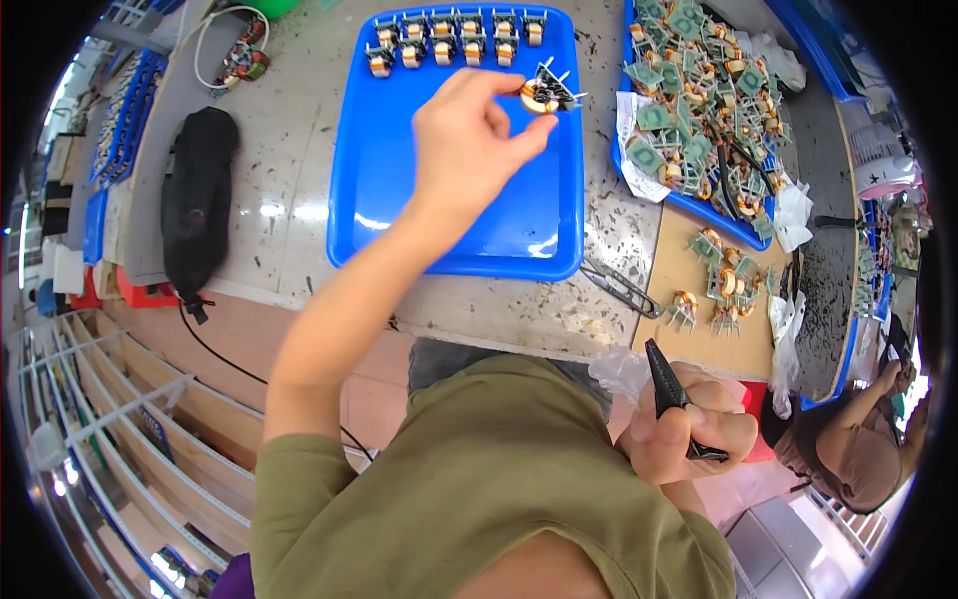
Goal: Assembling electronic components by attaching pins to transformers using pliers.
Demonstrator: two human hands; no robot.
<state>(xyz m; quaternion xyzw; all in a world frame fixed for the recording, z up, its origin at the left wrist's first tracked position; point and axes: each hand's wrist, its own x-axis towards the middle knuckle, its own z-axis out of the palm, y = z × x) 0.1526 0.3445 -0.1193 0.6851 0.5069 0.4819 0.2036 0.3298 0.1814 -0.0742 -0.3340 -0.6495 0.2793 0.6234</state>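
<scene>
Above the blue tray (399, 195), the left hand (469, 145) is pinching one coil part (540, 98) while the right hand (689, 424) is gripping a black tool (667, 381), two rows of parts (442, 50) are already standing at the tray's far end, and a big heap (655, 118) is seemingly waiting at right.

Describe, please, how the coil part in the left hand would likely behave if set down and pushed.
The coil part, pinched in the left hand, would probably feel stiff, since it looks compact and wound. Its thin, protruding pins seem apt to bend or snag. On the glossy blue tray, those pins would perhaps hinder rolling.
</scene>
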